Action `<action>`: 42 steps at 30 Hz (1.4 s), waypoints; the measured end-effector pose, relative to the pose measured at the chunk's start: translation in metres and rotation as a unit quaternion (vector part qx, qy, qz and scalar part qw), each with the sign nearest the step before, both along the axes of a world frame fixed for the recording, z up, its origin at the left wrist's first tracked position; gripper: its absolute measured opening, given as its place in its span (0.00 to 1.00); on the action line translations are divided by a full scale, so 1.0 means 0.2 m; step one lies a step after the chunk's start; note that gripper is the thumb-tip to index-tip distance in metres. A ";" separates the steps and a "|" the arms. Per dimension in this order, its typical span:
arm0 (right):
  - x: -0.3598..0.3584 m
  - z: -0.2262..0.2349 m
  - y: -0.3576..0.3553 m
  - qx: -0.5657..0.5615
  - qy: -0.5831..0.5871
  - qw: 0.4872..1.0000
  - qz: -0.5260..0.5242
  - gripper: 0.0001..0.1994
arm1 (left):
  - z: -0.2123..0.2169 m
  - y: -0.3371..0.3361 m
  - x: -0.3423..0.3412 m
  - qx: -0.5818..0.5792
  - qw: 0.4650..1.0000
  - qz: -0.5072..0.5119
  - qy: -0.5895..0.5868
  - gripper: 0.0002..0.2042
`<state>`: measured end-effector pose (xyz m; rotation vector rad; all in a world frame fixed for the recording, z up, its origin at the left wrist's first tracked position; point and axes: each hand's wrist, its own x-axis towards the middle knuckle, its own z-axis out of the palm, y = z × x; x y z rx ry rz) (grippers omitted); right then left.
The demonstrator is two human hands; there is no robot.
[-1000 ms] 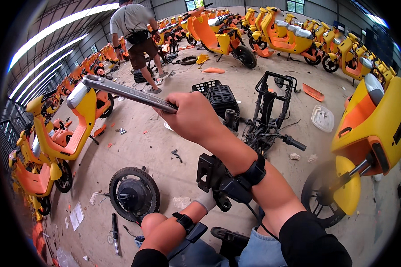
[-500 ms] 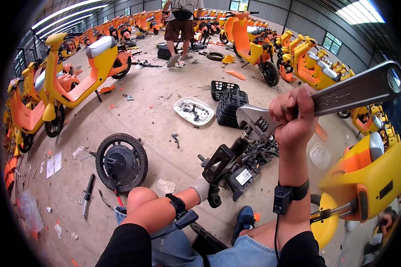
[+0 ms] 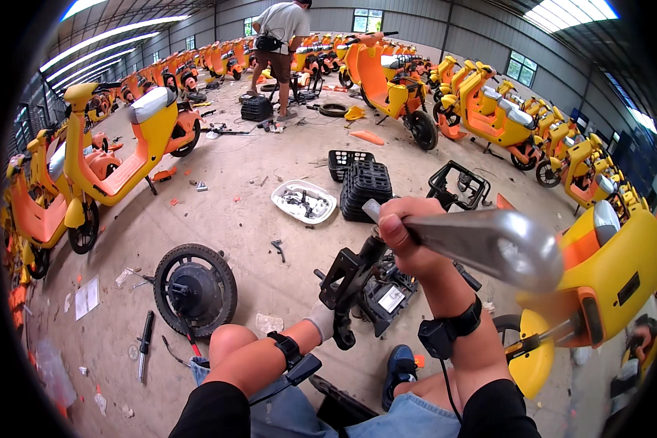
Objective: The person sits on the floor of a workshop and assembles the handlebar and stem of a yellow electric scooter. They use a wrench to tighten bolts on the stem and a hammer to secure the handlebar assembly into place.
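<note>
Your right hand [image 3: 416,253] is closed around the wrench [image 3: 500,247], above the black bracket assembly [image 3: 342,281]; its handle sticks out rightward, overlapping the yellow scooter [image 3: 620,255] in view. Your gloved left hand [image 3: 321,321] meets the bracket's lower edge; its fingers are hidden, so I can't tell its grip. Leftward, open floor [image 3: 233,212] spreads between the wheel [image 3: 195,290] and the white tray [image 3: 290,212]; stacked black crates [image 3: 366,191] edge the tray's right.

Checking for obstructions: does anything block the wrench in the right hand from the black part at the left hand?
Nothing visible does: no object shows between the wrench and the black part. The right hand itself covers much of the wrench's head, so contact can't be judged.
</note>
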<state>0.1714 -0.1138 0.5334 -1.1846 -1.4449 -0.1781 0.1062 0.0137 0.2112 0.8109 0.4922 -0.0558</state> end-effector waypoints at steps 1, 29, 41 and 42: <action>-0.02 0.03 0.02 0.008 -0.065 0.998 0.002 0.21 | -0.01 0.01 -0.01 0.014 1.000 0.001 -0.007 0.14; -0.02 -0.01 0.40 -0.051 -0.049 0.979 -0.189 0.08 | -0.09 -0.02 -0.02 -0.085 0.990 0.078 0.077 0.16; 0.03 0.23 0.15 0.092 0.330 0.939 -0.020 0.18 | -0.12 0.03 -0.02 -0.040 0.998 0.033 0.031 0.17; 0.02 0.21 0.15 0.117 0.359 0.926 0.025 0.17 | -0.11 0.04 -0.04 -0.035 0.998 0.034 0.029 0.17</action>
